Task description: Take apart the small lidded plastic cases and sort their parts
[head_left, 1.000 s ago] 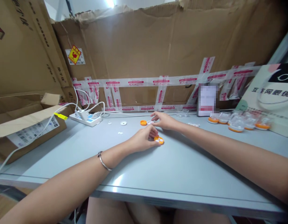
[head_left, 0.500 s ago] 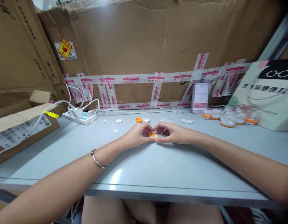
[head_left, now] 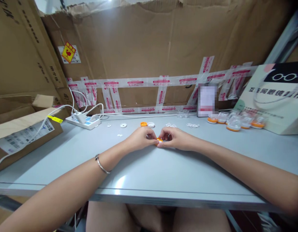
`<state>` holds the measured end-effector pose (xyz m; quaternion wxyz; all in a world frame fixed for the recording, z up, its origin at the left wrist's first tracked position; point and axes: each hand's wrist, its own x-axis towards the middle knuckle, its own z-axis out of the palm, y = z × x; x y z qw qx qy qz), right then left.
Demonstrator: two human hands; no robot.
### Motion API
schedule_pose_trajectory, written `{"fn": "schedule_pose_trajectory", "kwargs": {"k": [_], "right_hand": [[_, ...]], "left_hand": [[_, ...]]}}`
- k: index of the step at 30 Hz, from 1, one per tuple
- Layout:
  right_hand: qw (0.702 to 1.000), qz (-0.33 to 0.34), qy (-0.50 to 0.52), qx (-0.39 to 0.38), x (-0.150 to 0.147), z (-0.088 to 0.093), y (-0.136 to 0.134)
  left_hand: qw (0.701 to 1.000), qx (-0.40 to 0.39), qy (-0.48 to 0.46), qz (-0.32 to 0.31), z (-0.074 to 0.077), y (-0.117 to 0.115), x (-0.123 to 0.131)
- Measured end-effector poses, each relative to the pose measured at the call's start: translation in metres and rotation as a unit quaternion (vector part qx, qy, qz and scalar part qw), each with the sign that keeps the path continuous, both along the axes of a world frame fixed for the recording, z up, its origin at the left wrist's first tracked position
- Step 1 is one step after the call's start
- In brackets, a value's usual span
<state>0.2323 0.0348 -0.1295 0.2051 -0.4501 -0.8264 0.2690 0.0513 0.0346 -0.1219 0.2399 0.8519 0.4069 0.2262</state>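
Observation:
A small round orange piece (head_left: 160, 140) with white parts inside it sits at the middle of the table, partly covered by fingers. From its left side my left hand (head_left: 141, 138) reaches in, thumb and fingers closed on its edge. My right hand (head_left: 176, 138) pinches it from the right, with the thumb at the near side. Just behind the hands lie another orange ring (head_left: 144, 124) and a white ring (head_left: 151, 124). Small white parts (head_left: 171, 125) are heaped behind the right hand. Two tiny white discs (head_left: 119, 135) rest left of my left hand.
A white ring (head_left: 123, 125) and a power strip (head_left: 83, 122) with cables are at the back left. An open cardboard box (head_left: 25, 129) stands left. Several clear-topped orange pieces (head_left: 233, 124) are grouped at right beside a paper bag (head_left: 272, 106). More white bits (head_left: 192, 125) lie nearby.
The fingers of both hands have closed in over the orange piece, covering more of it. My left thumb now lies across its left side. The view has shifted slightly.

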Motion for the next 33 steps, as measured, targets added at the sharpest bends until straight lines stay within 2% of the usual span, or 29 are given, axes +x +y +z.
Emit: {"fn": "schedule_pose_trajectory", "kwargs": {"k": [4, 6, 15, 19, 21, 23, 27, 30, 33], "right_hand": [[1.000, -0.009, 0.002, -0.010, 0.000, -0.001, 0.000], [1.000, -0.014, 0.001, -0.012, -0.001, -0.001, 0.000], [0.999, -0.010, 0.023, -0.022, -0.002, -0.001, -0.001], [0.999, -0.013, 0.019, -0.026, -0.003, 0.001, -0.003], [1.000, -0.015, 0.014, -0.023, -0.003, 0.002, -0.004], [1.000, -0.018, 0.006, -0.014, -0.003, 0.002, -0.004], [1.000, -0.020, -0.008, -0.009, -0.001, 0.000, -0.002], [1.000, -0.017, -0.009, -0.009, 0.000, -0.001, 0.000], [1.000, -0.016, -0.005, -0.010, 0.000, -0.002, 0.001]], "left_hand": [[0.997, -0.045, 0.022, 0.053, 0.002, 0.002, 0.003], [0.996, -0.039, 0.050, 0.064, 0.005, 0.002, 0.005], [0.973, 0.109, 0.201, 0.039, 0.011, -0.007, 0.010], [0.970, 0.130, 0.202, 0.031, 0.013, -0.004, 0.008], [0.968, 0.154, 0.193, 0.035, 0.020, -0.001, 0.001], [0.958, 0.182, 0.210, 0.066, 0.030, 0.004, -0.013], [0.912, 0.150, 0.350, 0.154, 0.051, 0.014, -0.050], [0.883, 0.110, 0.416, 0.185, 0.056, 0.019, -0.069], [0.878, 0.082, 0.432, 0.189, 0.052, 0.022, -0.074]]}}
